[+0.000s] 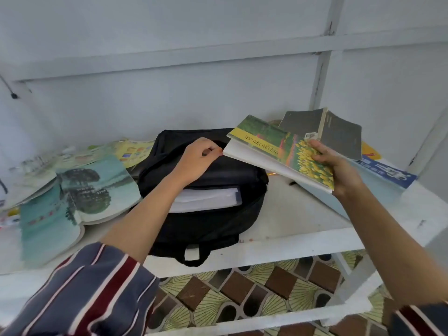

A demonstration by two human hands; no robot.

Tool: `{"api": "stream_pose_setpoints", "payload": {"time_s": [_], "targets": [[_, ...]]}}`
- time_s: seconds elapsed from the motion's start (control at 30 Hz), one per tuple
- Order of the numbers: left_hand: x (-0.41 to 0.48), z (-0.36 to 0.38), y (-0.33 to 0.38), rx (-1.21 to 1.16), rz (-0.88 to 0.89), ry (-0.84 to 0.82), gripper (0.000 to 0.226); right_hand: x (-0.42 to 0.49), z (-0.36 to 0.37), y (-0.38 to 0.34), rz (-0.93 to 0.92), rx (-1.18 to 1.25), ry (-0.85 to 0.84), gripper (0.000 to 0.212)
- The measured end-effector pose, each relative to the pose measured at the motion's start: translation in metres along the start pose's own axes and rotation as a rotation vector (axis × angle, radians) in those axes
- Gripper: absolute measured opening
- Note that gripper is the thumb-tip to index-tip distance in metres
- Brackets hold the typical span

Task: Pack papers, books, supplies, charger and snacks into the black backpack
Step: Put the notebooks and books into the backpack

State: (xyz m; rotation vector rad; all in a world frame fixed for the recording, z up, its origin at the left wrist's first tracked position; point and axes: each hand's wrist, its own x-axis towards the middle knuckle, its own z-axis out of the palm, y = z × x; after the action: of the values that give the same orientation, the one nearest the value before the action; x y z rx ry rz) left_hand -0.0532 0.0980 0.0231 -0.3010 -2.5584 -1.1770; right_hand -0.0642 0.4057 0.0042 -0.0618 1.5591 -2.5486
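left hand (196, 159) pinches 1 backpack (208, 229) rim | right hand (338, 167) grips 1 flower-cover book (278, 147)

Matt black cloth backpack (218, 224), glossy paper book (286, 151), painted shelf (303, 214)

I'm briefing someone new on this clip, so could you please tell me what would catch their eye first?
The black backpack lies open in the middle of the white shelf, white papers showing inside, while the left hand grips its upper edge. To its right, the right hand holds a flower-covered book above the shelf.
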Motion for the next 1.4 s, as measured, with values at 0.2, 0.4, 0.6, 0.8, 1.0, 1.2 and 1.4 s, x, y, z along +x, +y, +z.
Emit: {"api": "stream_pose_setpoints", "payload": {"time_s": [0.2, 0.4, 0.6, 0.8, 1.0, 1.2, 1.4], "targets": [[-0.03, -0.026, -0.057, 0.46, 0.272, -0.288, 0.012, -0.045, 0.04, 0.04, 0.012, -0.028, 0.058, 0.049], [-0.039, -0.034, -0.078, 0.835, 0.307, -0.322, 0.029, -0.081, 0.045, 0.07, 0.094, -0.284, 0.035, 0.05], [-0.018, -0.046, -0.071, 0.722, 0.27, -0.385, 0.048, -0.089, 0.059, 0.082, 0.197, -0.446, 0.07, 0.048], [-0.002, -0.06, -0.062, 0.527, 0.195, -0.397, 0.047, -0.081, 0.089, 0.104, 0.096, -0.058, 0.409, 0.042], [0.004, -0.065, -0.057, 0.517, 0.201, -0.402, 0.044, -0.058, 0.133, 0.129, -0.007, -0.201, 0.469, 0.058], [0.008, -0.067, -0.057, 0.506, 0.209, -0.401, 0.042, -0.047, 0.158, 0.1, 0.241, -0.929, 0.077, 0.057], [0.009, -0.072, -0.055, 0.502, 0.197, -0.399, 0.042, -0.055, 0.149, 0.083, -0.169, -1.798, -0.037, 0.057]]}}
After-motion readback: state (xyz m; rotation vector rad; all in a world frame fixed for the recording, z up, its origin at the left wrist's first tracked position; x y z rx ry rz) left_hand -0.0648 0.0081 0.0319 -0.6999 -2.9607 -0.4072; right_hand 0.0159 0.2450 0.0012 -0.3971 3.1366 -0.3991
